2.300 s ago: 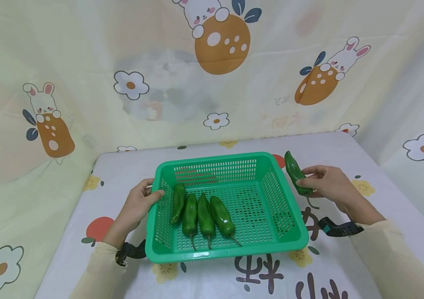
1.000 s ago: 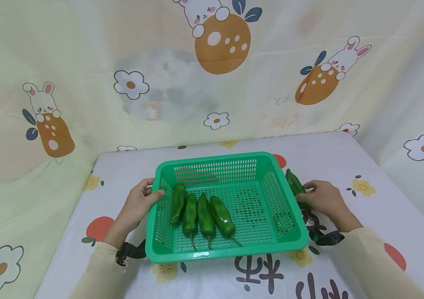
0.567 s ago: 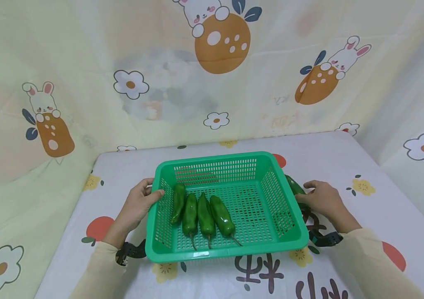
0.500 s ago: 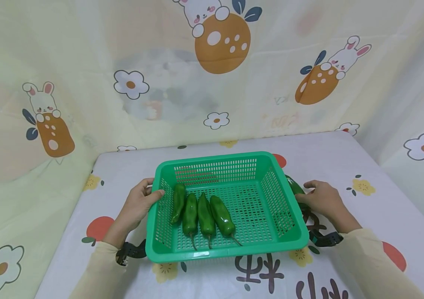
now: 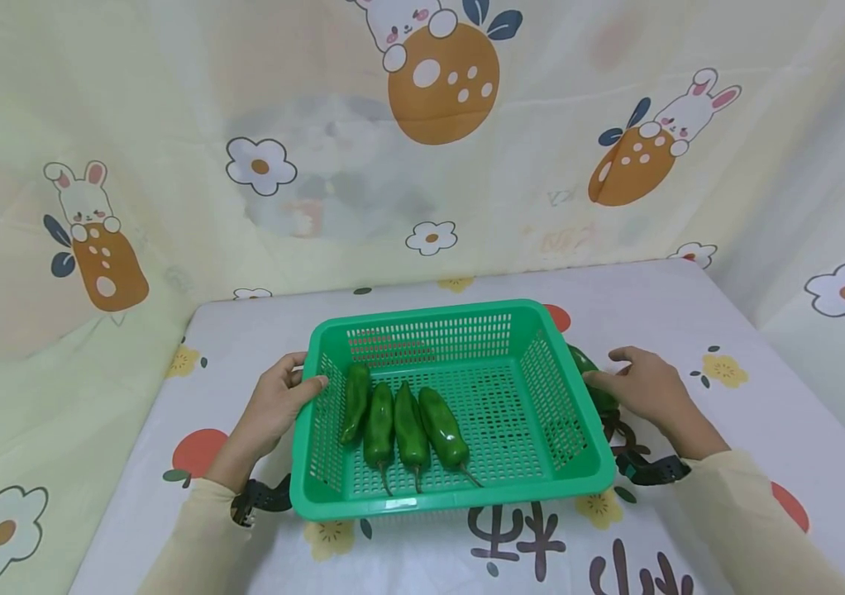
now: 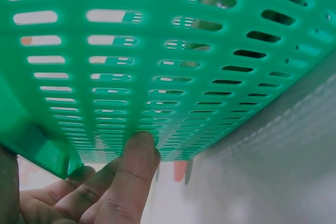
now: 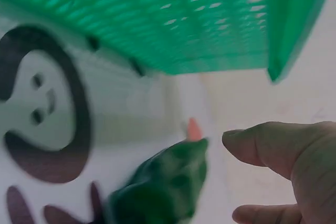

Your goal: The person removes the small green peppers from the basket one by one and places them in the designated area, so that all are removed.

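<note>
On my feed a pale backdrop (image 5: 192, 124), printed with rabbits, orange fruit and white flowers, rises behind the surface (image 5: 408, 566), which is covered in white cloth with yellow flowers and red fruit. On it sits a green plastic basket (image 5: 460, 502), rectangular, with slotted walls and a smooth rim.

At its left end I have the left hand (image 5: 279, 402), thumb over the rim and fingers behind the wall; that grip pinches the basket. Beyond the right end is the right hand (image 5: 647, 386), its grip spread, thumb and finger apart with nothing between them.

Four green chili peppers (image 5: 409, 430) lie side by side in the left half of the basket, glossy, deep green and tapered. Three point thin stems toward the front; the rightmost slants. A fifth chili pepper (image 5: 604, 399) lies just outside the right wall, below the right hand, partly hidden by the rim and blurred in my right wrist view.

Large brown characters (image 5: 534, 533) are printed on the cloth in front of the basket; I can't read them. Each wrist wears a black strap (image 5: 653, 469).

A couple of seconds ago I saw the right hand holding the fifth pepper up beside the rim; it has since gone down and been released. The left hand and the four peppers haven't moved.
</note>
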`<state>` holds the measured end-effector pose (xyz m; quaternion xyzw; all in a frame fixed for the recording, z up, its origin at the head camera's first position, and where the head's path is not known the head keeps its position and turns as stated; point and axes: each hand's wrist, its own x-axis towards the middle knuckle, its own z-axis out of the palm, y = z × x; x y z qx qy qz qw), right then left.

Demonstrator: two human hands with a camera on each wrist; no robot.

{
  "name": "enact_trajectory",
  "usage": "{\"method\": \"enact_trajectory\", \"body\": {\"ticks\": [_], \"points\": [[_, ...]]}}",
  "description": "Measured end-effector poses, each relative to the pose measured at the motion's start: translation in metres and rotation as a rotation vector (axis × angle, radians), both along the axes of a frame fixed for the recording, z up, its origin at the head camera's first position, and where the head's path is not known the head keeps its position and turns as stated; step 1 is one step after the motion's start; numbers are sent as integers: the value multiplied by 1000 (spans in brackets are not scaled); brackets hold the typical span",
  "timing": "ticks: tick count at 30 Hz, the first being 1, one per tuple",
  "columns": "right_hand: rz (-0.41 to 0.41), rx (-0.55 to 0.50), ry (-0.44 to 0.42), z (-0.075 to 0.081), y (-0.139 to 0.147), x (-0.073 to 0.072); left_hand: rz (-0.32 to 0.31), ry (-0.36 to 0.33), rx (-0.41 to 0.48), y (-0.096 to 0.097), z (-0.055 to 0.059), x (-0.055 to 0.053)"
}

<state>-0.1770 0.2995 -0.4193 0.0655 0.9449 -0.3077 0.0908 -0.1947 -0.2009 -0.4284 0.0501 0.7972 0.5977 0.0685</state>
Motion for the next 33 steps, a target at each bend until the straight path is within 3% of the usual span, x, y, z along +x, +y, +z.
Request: {"method": "enact_trajectory", "body": {"ticks": [8, 17, 24, 33], "points": [[11, -23, 130, 41, -21, -1, 10, -8, -1, 0, -2, -1], [71, -135, 127, 78, -63, -6, 9, -3, 11, 0, -2, 0], [147, -190, 93, 80, -99, -13, 15, 0, 14, 2, -2, 1], [204, -310, -20, 60, -138, -29, 34, -10, 30, 3, -1, 2]]}}
